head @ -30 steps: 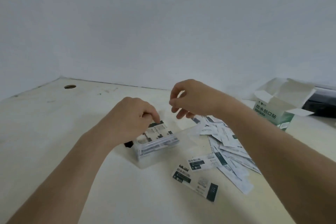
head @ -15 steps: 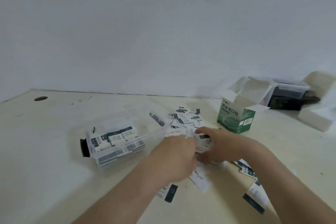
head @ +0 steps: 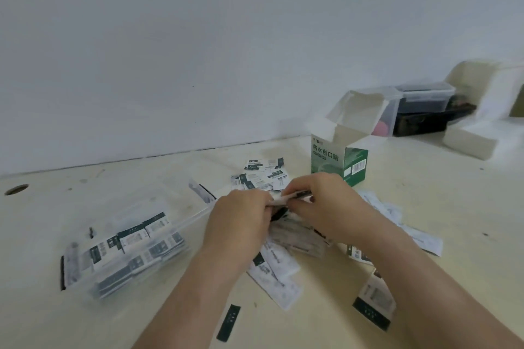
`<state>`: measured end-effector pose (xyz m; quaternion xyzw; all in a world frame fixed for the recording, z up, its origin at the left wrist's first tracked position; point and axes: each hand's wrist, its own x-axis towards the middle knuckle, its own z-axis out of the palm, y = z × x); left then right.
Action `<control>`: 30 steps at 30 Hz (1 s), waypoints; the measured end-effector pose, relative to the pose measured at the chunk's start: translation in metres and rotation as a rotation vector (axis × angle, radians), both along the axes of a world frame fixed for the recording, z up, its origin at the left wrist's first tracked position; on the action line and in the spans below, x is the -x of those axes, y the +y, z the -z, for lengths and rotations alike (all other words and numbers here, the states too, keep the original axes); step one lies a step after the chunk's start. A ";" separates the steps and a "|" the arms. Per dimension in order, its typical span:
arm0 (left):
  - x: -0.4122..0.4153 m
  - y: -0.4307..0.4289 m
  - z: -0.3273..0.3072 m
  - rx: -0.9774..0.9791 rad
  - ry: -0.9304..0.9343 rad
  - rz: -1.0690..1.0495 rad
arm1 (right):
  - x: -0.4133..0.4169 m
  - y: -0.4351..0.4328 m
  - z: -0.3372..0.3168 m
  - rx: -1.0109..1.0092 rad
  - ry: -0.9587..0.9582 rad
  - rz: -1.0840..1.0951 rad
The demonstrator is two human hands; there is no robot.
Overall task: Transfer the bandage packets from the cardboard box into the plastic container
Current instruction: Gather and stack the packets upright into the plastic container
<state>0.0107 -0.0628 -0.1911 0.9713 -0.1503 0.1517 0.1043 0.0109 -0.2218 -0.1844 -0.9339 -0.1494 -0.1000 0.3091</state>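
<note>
A clear plastic container (head: 195, 214) lies on the table at the left, with several white-and-dark bandage packets (head: 133, 238) stacked inside. A loose pile of bandage packets (head: 272, 266) covers the table in the middle. Above the pile, my left hand (head: 241, 218) and my right hand (head: 326, 204) meet, both pinching a small bunch of packets (head: 286, 198) between the fingers. The green-and-white cardboard box (head: 338, 160) stands open just behind my right hand.
More packets (head: 262, 176) lie behind my hands, and others at the right (head: 374, 303). A clear bin (head: 419, 105) with dark contents and a white block (head: 467, 142) sit at the far right by the wall. A cable hole (head: 16, 189) is at the far left.
Both hands left the container and went right to the loose pile. They now pinch a bunch of packets together. The view has swung to the right.
</note>
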 end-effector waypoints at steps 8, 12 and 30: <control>0.008 -0.009 -0.008 0.722 0.013 0.082 | -0.002 -0.022 -0.006 -0.197 0.022 0.036; 0.010 -0.010 -0.008 0.818 0.148 0.096 | 0.002 -0.017 -0.007 -0.279 0.026 -0.004; 0.003 -0.016 0.014 -0.152 0.078 -0.051 | -0.003 0.006 0.013 -0.001 0.082 0.198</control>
